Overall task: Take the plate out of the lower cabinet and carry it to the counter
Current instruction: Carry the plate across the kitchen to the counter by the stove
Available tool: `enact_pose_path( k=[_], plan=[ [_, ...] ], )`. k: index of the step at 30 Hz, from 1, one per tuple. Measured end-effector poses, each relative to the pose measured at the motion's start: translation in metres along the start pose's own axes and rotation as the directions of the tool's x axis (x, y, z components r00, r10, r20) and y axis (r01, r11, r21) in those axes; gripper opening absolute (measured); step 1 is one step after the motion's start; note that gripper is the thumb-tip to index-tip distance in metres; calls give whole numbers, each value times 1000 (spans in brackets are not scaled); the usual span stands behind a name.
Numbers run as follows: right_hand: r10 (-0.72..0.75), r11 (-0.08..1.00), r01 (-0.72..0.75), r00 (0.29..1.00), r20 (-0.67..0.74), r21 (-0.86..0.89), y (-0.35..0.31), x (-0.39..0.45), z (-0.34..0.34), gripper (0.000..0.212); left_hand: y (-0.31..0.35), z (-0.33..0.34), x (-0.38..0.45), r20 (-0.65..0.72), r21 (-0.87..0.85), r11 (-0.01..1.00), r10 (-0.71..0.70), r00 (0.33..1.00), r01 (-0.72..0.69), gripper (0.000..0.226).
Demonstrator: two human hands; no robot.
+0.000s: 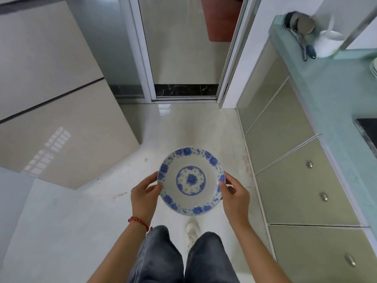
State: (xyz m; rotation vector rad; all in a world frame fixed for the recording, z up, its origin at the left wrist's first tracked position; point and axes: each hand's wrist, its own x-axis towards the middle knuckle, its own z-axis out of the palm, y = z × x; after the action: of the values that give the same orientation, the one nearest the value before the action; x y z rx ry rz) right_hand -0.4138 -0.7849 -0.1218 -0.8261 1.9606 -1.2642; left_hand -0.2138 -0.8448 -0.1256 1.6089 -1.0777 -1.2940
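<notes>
A round white plate [191,180] with blue flower patterns on its rim and centre is held level above the floor, in front of my legs. My left hand [144,196] grips its left edge, thumb on top. My right hand [234,196] grips its right edge the same way. The pale green counter [334,86] runs along the right side, well apart from the plate. Below it the lower cabinets [295,180] show shut doors and drawers with metal knobs.
A white container [328,43] and some utensils [302,35] sit at the counter's far end. A dark hob edge [367,131] and stacked white dishes [374,67] lie further right. A glass sliding door [183,48] stands ahead; beige panels [51,99] are on the left.
</notes>
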Motion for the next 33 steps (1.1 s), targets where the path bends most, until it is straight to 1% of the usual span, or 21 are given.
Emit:
enact_pose_path(
  k=[2,7,13,16,20,24,28,33],
  plan=[
    [-7,1000,7,1000,1,-22,-11,29,4,26,15,13,23,-6,-9,1000,-4,1000,4,28],
    [13,1000,-13,1000,-12,-12,-30,92,30,26,44,33,93,6,-21,999,-24,1000,24,28],
    [55,998,-53,993,-106,26,-53,167,80,27,81,51,197,111,53,998,22,994,-28,26],
    [70,997,-66,989,-133,34,-68,199,105,26,101,53,245,138,88,996,21,990,-33,27],
    [82,996,-77,984,-155,42,-86,236,127,26,121,61,296,167,91,995,12,986,-28,27],
    [114,992,-103,976,-183,68,-96,277,133,26,137,82,336,219,98,995,-4,976,-18,27],
    [115,992,-100,970,-213,78,-101,326,131,26,152,119,374,255,96,995,-3,967,-23,28],
    [182,975,-135,941,-284,176,-105,381,113,25,173,176,408,302,121,992,5,953,-43,27]
  ],
)
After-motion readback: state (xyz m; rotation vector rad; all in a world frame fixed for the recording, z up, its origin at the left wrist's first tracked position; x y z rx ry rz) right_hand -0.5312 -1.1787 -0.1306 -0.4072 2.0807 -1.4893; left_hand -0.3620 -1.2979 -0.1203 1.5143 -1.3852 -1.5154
